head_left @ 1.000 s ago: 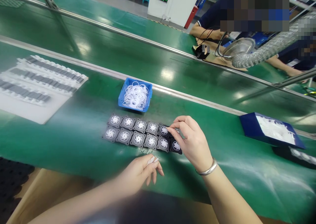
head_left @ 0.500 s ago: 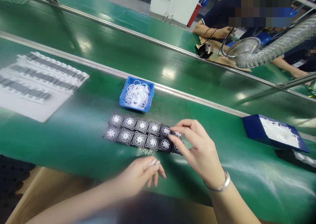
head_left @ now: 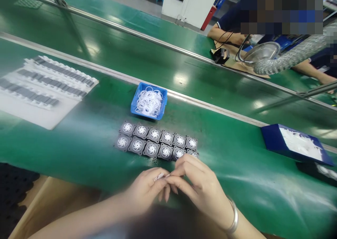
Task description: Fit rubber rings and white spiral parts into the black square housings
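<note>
The left hand curls shut on small white pieces at the counter edge; the right hand pinches the same pieces. Just beyond, all 12 black squares, 2 rows, appear fitted with white swirls.

Small white pieces are pinched in the left hand and touched by the right hand. Just beyond the hands, black fan squares are laid in two rows; farther beyond, a blue tray of white rings is set.
</note>
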